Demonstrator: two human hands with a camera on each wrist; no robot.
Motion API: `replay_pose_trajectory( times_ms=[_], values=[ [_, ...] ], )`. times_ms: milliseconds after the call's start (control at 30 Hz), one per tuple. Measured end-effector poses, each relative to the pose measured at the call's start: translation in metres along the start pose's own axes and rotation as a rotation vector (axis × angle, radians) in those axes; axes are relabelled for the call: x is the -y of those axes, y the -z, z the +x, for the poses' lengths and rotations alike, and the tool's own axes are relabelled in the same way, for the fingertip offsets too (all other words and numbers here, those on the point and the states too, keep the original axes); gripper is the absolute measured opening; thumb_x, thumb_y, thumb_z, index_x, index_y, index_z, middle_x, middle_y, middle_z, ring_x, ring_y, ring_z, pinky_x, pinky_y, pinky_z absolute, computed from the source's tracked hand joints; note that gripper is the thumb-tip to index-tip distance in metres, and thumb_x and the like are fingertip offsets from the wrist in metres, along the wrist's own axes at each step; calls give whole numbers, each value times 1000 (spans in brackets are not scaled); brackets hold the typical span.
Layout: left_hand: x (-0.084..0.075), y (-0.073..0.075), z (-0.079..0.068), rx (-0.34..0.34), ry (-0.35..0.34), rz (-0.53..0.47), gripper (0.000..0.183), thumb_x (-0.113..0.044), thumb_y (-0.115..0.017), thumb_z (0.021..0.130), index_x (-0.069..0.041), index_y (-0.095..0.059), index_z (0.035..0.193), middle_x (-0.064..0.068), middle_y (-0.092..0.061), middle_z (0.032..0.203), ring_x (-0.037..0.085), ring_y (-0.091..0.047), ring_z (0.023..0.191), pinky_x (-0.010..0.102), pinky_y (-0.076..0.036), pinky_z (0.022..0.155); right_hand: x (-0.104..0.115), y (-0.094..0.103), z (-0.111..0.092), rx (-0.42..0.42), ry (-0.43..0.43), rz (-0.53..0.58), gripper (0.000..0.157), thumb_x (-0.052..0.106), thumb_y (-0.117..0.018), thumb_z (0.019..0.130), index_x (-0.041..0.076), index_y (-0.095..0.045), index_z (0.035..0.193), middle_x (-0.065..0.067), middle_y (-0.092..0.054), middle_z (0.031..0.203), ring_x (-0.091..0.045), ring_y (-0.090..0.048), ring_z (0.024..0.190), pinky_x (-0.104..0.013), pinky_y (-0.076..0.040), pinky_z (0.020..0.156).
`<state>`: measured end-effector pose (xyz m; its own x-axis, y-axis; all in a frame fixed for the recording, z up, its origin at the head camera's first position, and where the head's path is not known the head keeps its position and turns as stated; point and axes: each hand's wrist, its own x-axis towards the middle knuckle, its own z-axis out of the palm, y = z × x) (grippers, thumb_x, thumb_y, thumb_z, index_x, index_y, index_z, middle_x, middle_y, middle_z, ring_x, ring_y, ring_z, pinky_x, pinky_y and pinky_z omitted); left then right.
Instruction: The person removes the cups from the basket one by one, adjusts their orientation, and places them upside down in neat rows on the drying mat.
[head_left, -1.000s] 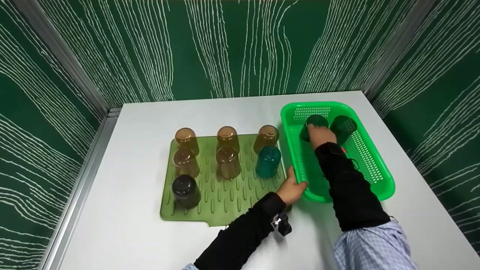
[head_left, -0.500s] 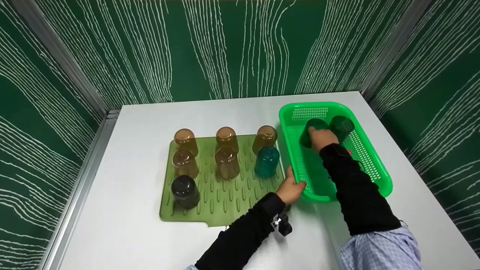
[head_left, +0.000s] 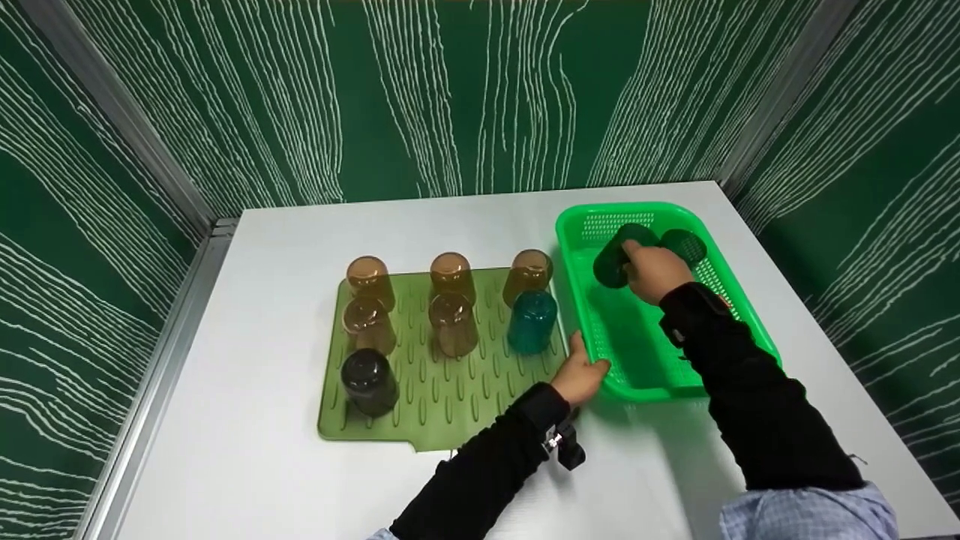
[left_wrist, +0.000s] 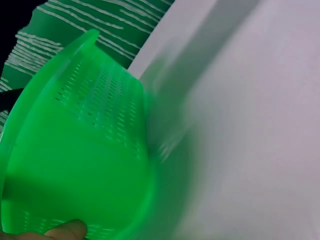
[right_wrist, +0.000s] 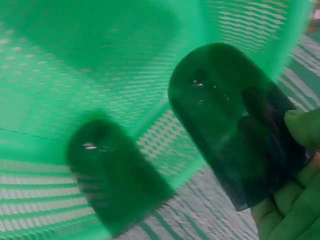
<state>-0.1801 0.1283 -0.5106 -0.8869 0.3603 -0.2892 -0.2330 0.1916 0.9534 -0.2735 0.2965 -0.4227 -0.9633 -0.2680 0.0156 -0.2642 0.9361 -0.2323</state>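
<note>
My right hand (head_left: 660, 273) grips a dark see-through cup (head_left: 610, 264) inside the green plastic basket (head_left: 584, 330). The cup is tilted; in the right wrist view, thumb and fingers hold the held cup (right_wrist: 220, 115) near its open end. Beside it, against the basket's far right part, stands a second dark cup (head_left: 684, 245), partly behind my right hand. At the basket's near left side my left hand (head_left: 580, 378) holds the rim, thumb over the top. In the left wrist view only the left fingertips (left_wrist: 70, 229) show, against the basket wall (left_wrist: 85, 170).
A green ridged mat (head_left: 442, 409) lies left of the basket on the white table (head_left: 247, 360). Several upside-down cups stand on it: amber and brownish ones, a teal cup (head_left: 532, 322) and a dark grey cup (head_left: 370, 382). Green patterned walls surround the table.
My right hand has moved to the right and nearer, tilting the dark cup so its lower end points to the near left. The left hand stays on the basket rim.
</note>
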Motion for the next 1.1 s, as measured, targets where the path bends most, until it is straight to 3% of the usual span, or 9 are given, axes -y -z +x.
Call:
replay_pose_trajectory(
  times_ms=[67,167,300,467,567,667,767,900,1100],
  values=[
    [0,0,1,-9,-2,3,76,-15,-49,100,1,-1,156,29,-32,154,27,-58,114,34,-40,106,5,4,-4,-54,31,7,40,4,-47,102,-9,-42,139,-23,-59,81,-34,-54,66,-42,-35,63],
    [2,0,2,-14,-19,-16,73,-13,-49,100,0,-4,156,28,-32,154,31,-42,139,38,-31,118,13,7,-10,-138,75,21,29,4,-49,101,-7,-49,128,-24,-61,88,-38,-58,75,-44,-41,68],
    [2,0,2,-14,-52,-45,72,-10,-49,99,2,-6,155,28,-35,152,34,-36,142,40,-29,119,26,7,-21,-246,138,47,20,4,-51,100,-5,-53,118,-22,-61,88,-38,-59,80,-44,-44,71],
    [3,3,0,2,-85,-24,73,-12,-49,98,3,-5,155,25,-24,158,33,-27,147,41,-26,121,47,3,-42,-367,269,100,14,4,-54,100,-1,-56,112,-16,-60,88,-33,-60,82,-44,-47,80],
    [4,6,-1,13,-64,-31,73,-18,-50,99,-1,-8,156,21,-21,160,32,-24,149,42,-27,120,59,1,-53,-407,324,140,13,3,-57,98,1,-57,111,-14,-62,91,-30,-61,85,-46,-47,92],
    [7,8,-3,13,-21,-84,73,-27,-54,100,-4,-12,157,18,-21,161,34,-22,149,46,-29,119,67,-3,-60,-439,334,178,15,0,-60,95,1,-59,110,-14,-64,91,-30,-62,85,-47,-47,91],
    [10,10,-5,5,15,-179,75,-31,-59,99,-7,-18,157,17,-26,160,34,-28,147,46,-34,116,74,-10,-67,-458,332,215,16,-2,-61,94,0,-59,110,-16,-66,91,-32,-63,85,-47,-49,85],
    [16,16,-10,11,19,-398,77,-21,-64,94,-7,-22,156,21,-31,156,35,-37,142,46,-38,113,80,-23,-77,-486,327,267,18,-2,-61,94,1,-60,112,-14,-66,95,-29,-64,91,-42,-50,84],
    [21,33,-22,62,-70,-713,81,-9,-63,93,-5,-14,157,27,-20,159,40,-28,146,50,-30,118,80,-47,-89,-549,311,369,23,-5,-64,90,2,-63,112,-11,-68,99,-27,-65,96,-38,-50,83]
  ],
)
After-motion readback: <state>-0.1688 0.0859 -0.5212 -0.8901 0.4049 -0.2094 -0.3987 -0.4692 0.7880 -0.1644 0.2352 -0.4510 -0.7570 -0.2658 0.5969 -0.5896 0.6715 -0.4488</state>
